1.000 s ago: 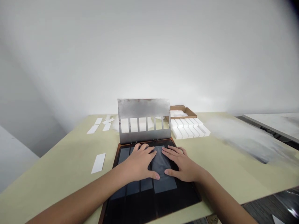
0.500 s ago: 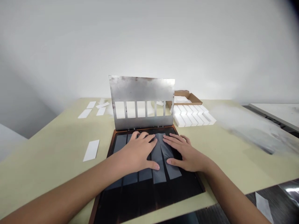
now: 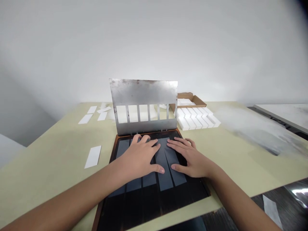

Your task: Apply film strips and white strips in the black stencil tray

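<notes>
Head view: white strips [image 3: 92, 157] lie on the bench [image 3: 48, 166], left of a black tray [image 3: 154, 207]. The left hand [image 3: 138, 158] and right hand [image 3: 193, 164] rest flat and apart on dark strips [image 3: 164, 170] in that tray, gripping nothing. A slotted metal plate [image 3: 143, 93] stands up at the tray's far edge; white blocks [image 3: 194, 118] and a cardboard box [image 3: 191, 100] sit to the far right.
</notes>
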The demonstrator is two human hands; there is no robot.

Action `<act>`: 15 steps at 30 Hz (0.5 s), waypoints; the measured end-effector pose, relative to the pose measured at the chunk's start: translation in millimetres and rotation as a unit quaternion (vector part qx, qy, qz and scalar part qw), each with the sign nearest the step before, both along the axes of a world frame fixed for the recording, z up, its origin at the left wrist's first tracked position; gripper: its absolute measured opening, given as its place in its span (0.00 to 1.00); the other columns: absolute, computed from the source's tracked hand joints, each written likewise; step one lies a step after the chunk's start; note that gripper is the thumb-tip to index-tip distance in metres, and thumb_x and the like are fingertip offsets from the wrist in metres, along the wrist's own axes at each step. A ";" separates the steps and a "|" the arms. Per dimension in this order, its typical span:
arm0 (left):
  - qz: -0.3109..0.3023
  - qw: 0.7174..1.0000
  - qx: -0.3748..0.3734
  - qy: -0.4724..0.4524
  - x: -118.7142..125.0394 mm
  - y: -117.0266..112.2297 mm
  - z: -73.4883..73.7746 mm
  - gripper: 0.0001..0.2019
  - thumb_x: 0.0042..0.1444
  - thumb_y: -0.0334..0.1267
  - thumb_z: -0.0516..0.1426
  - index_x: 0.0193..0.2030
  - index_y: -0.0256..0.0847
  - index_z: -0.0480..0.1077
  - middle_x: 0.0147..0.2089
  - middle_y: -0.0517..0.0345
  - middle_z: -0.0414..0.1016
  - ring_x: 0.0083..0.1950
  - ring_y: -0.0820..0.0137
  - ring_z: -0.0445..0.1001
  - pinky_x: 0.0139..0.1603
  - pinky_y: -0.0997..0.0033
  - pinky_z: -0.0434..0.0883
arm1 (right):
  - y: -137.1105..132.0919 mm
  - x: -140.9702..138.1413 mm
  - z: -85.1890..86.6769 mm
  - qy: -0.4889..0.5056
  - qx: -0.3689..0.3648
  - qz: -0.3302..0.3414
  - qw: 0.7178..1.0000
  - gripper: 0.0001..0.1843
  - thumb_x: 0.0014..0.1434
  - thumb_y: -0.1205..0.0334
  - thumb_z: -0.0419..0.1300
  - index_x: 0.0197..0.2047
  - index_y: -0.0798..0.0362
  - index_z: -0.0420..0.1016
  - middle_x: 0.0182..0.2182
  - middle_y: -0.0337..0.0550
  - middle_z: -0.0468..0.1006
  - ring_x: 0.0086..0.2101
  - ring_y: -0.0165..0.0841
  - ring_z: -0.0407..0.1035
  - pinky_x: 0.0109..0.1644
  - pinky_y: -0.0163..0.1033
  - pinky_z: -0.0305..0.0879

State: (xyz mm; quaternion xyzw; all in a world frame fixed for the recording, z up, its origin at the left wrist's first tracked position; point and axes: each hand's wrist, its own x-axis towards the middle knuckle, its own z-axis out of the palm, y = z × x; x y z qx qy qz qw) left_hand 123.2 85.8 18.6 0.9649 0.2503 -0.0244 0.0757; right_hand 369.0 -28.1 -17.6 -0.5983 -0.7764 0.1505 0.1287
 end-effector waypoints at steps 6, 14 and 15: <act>0.000 1.000 -0.001 0.023 0.6 -0.5 2.8 0.44 0.61 0.72 0.58 0.73 0.41 0.68 0.76 0.41 0.63 0.73 0.37 0.61 0.71 0.31 0.48 | 0.1 0.4 -0.3 -0.012 0.002 0.001 1.000 0.43 0.67 0.37 0.60 0.79 0.41 0.55 0.78 0.41 0.56 0.75 0.53 0.47 0.77 0.68 0.36; 0.001 0.999 0.000 0.035 0.1 1.7 3.4 0.42 0.64 0.71 0.56 0.74 0.43 0.67 0.78 0.45 0.61 0.74 0.38 0.60 0.72 0.32 0.47 | -0.9 0.0 0.3 -0.017 0.011 0.002 1.000 0.43 0.67 0.35 0.59 0.78 0.40 0.55 0.77 0.41 0.57 0.75 0.53 0.48 0.77 0.69 0.36; 0.002 0.999 0.000 0.035 0.1 1.9 3.6 0.42 0.64 0.71 0.56 0.74 0.43 0.67 0.78 0.45 0.61 0.74 0.38 0.60 0.72 0.32 0.47 | -0.8 0.0 0.1 -0.016 0.012 0.002 1.000 0.43 0.67 0.35 0.59 0.79 0.40 0.55 0.77 0.41 0.57 0.75 0.53 0.48 0.76 0.70 0.36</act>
